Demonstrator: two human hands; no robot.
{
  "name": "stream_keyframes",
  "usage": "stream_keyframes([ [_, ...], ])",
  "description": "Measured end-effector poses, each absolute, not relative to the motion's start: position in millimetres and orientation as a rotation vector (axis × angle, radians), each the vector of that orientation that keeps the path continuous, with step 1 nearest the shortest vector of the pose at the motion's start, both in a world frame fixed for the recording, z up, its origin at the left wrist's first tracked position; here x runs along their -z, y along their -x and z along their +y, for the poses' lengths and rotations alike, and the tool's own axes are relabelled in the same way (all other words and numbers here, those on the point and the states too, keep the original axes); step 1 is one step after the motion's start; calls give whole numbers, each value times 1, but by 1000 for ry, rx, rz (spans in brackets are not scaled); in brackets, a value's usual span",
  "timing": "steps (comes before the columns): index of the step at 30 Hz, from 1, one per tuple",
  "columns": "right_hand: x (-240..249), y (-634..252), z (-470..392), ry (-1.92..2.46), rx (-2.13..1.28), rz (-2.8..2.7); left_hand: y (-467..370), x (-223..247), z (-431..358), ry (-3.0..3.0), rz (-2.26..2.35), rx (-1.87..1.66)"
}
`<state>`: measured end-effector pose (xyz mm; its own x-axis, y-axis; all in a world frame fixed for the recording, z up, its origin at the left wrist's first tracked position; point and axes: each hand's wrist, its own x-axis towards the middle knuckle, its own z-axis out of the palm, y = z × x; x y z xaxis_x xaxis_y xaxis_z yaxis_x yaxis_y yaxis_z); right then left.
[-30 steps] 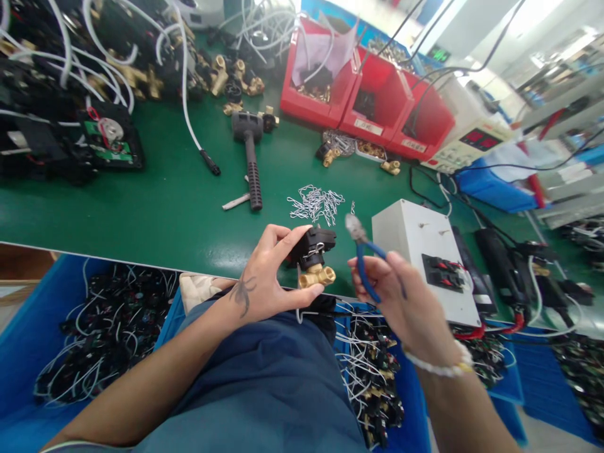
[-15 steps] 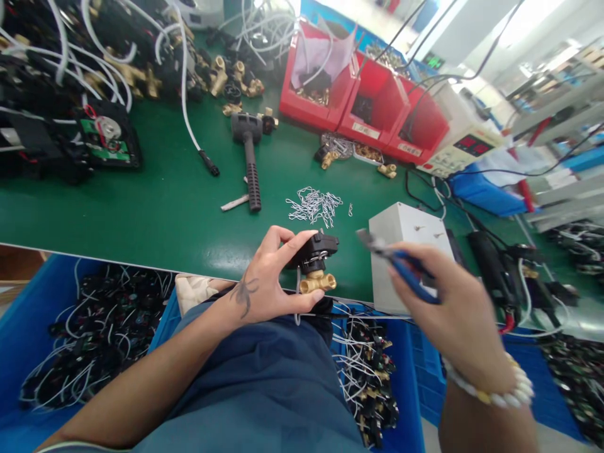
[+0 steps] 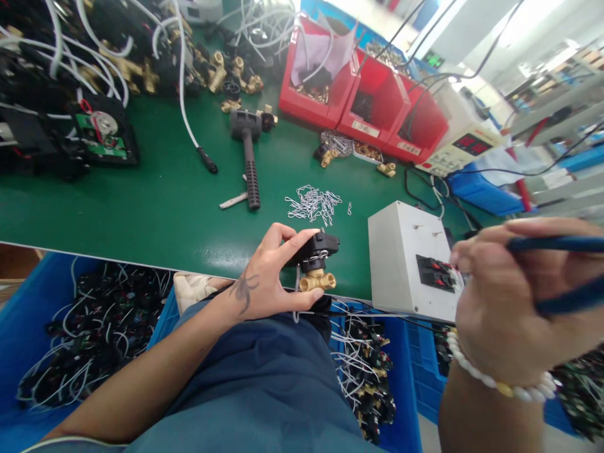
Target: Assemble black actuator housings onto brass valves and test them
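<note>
Valve assembly [image 3: 316, 264] between left fingers [image 3: 296, 245]

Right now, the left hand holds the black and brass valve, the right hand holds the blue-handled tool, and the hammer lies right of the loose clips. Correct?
Not quite: the hammer lies left of the loose clips, as the head view shows. The left hand does hold the black and brass valve, and the right hand the blue-handled tool.
</note>
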<state>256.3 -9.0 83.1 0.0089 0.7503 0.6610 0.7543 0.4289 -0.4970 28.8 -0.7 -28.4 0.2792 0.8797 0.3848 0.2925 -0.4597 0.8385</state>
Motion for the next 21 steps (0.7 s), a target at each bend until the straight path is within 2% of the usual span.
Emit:
stream_keyframes([
  [2, -79, -251, -8, 1225, 18, -1700, -29, 29, 0, -1907, 1056, -1160],
  [5, -75, -250, -6, 1310, -140, -2218, -29, 31, 0, -1909, 1031, -1170],
  [7, -77, -251, -6, 1393, -203, -2356, -29, 32, 1, -1904, 1012, -1184],
  [12, -77, -251, -10, 1336, 18, -1631, -28, 31, 0, -1907, 1035, -1167],
  [18, -70, -257, -7, 1454, -188, -2451, -28, 34, 1, -1913, 981, -1211],
  [21, -78, -255, -7, 1426, 18, -1929, -28, 33, 1, -1904, 997, -1202],
])
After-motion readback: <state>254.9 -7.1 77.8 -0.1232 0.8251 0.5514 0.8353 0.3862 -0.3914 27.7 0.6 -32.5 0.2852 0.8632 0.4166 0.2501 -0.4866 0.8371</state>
